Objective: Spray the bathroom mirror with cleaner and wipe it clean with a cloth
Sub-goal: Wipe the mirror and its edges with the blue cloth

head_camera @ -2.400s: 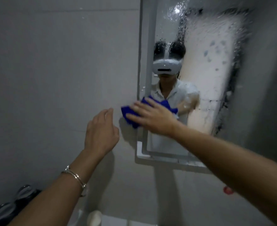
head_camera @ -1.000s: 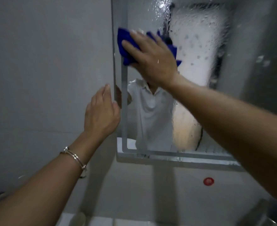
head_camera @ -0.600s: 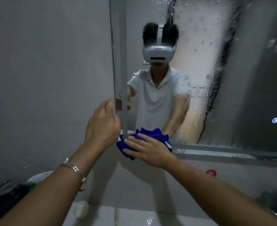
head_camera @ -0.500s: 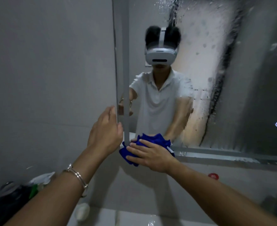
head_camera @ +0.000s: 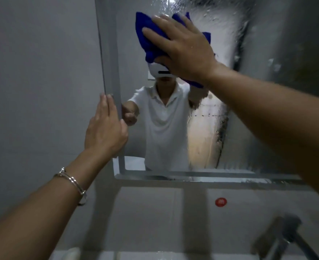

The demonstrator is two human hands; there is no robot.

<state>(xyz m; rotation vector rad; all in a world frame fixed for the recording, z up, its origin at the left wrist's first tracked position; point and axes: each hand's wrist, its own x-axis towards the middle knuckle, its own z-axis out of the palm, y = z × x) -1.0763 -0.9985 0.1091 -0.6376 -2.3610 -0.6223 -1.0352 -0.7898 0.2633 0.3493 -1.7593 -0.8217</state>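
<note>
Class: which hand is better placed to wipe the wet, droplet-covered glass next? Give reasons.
Right. The right hand presses the blue cloth on the mirror, beside the droplets; the left hand rests at the mirror's left edge without a cloth.

location: bathroom, i note. evidence: framed mirror fixed to grey tiled wall, glass beaded with droplets; tile joints visible under the mirror; metal tap low on my right; white basin rim directly below me.

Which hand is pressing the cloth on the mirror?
The right hand, flat on the blue cloth high on the mirror. The left hand, with the bracelet, rests on its left edge.
</note>
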